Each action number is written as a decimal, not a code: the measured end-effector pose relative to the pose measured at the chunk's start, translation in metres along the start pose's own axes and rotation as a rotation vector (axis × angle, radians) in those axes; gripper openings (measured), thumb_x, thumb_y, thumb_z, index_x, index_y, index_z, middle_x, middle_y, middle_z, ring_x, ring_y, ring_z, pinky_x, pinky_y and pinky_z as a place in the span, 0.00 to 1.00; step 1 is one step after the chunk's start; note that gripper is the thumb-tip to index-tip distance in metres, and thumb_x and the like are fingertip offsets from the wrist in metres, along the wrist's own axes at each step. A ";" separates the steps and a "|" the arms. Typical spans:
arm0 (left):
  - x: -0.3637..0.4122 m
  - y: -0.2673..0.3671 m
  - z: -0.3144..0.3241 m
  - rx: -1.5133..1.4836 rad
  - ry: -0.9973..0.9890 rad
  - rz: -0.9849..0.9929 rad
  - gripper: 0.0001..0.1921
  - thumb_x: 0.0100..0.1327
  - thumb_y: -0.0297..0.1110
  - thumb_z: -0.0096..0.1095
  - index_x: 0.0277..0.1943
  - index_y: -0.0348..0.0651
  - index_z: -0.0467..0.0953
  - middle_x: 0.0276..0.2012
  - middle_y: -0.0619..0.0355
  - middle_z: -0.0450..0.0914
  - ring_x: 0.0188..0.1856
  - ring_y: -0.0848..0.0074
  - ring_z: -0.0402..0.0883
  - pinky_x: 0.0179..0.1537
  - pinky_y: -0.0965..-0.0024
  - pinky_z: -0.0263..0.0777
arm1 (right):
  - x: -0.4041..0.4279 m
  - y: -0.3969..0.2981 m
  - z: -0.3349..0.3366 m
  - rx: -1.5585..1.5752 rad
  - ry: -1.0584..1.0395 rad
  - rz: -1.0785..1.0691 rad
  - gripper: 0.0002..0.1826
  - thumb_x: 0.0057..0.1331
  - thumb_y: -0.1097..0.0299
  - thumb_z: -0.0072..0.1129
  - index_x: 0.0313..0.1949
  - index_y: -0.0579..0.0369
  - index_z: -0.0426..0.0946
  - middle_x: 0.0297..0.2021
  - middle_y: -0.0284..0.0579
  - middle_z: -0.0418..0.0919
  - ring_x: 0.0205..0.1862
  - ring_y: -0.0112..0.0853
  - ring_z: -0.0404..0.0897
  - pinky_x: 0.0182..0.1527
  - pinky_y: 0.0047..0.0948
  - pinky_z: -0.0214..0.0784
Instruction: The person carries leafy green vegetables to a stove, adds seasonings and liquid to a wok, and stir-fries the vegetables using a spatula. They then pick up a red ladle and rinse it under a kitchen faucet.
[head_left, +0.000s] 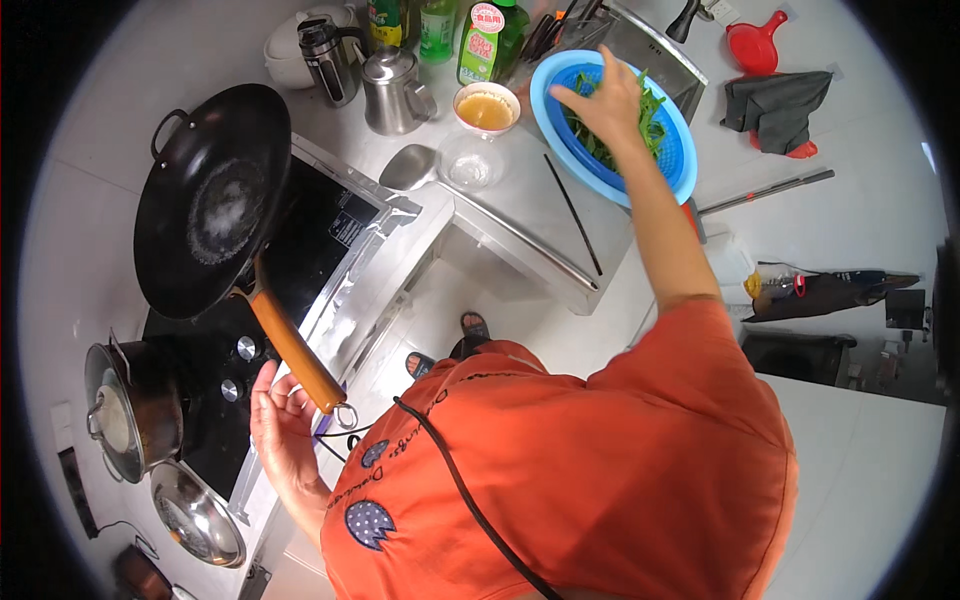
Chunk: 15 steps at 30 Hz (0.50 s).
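My right hand (611, 101) is over the leafy greens (651, 124) in a blue plastic basket, its thumb and fingers spread; nothing shows in its grasp. The basket sits inside a light blue basin (686, 169) on the counter's corner. On the left, my left hand (285, 431) is beside the wooden handle (296, 352) of a black wok (214, 202), palm up with fingers loosely curled and apart, not gripping it. The wok rests on the cooktop with a whitish wet patch in its bottom. A metal spatula (409, 166) and a glass bowl (471, 161) lie between wok and basin.
A bowl of yellowish liquid (487, 110), a steel pitcher (390, 90) and green bottles (491, 45) stand at the back. A dark chopstick (574, 214) lies near the counter's edge. A lidded pot (161, 405) and a metal lid (196, 517) are at the lower left.
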<state>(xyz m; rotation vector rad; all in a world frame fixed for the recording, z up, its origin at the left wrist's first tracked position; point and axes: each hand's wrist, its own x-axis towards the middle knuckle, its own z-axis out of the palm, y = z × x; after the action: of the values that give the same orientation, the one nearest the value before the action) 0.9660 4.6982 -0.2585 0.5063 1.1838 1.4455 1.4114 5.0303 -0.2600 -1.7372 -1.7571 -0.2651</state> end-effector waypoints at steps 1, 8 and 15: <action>0.001 -0.002 -0.004 -0.017 0.014 0.007 0.24 0.69 0.46 0.47 0.60 0.36 0.62 0.46 0.55 0.76 0.43 0.76 0.77 0.48 0.68 0.73 | 0.004 0.027 -0.004 -0.087 -0.131 0.072 0.58 0.38 0.39 0.72 0.66 0.44 0.53 0.63 0.67 0.52 0.64 0.59 0.54 0.62 0.50 0.52; -0.013 -0.008 0.034 -0.040 0.160 0.050 0.24 0.68 0.44 0.50 0.59 0.34 0.62 0.46 0.55 0.77 0.42 0.77 0.78 0.43 0.75 0.73 | 0.007 0.119 0.028 -0.260 -0.836 0.302 0.71 0.29 0.33 0.73 0.70 0.35 0.39 0.68 0.65 0.32 0.66 0.68 0.41 0.65 0.58 0.43; -0.030 -0.020 0.048 -0.023 0.407 0.071 0.24 0.68 0.46 0.49 0.59 0.37 0.64 0.48 0.55 0.77 0.46 0.78 0.76 0.44 0.77 0.72 | 0.001 0.122 0.044 -0.349 -0.907 0.193 0.59 0.39 0.49 0.73 0.69 0.36 0.46 0.68 0.62 0.41 0.64 0.63 0.53 0.60 0.53 0.58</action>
<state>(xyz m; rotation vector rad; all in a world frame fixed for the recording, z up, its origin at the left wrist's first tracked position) 1.0233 4.6856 -0.2472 0.2440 1.4772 1.6715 1.5138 5.0688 -0.3289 -2.5087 -2.2000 0.3955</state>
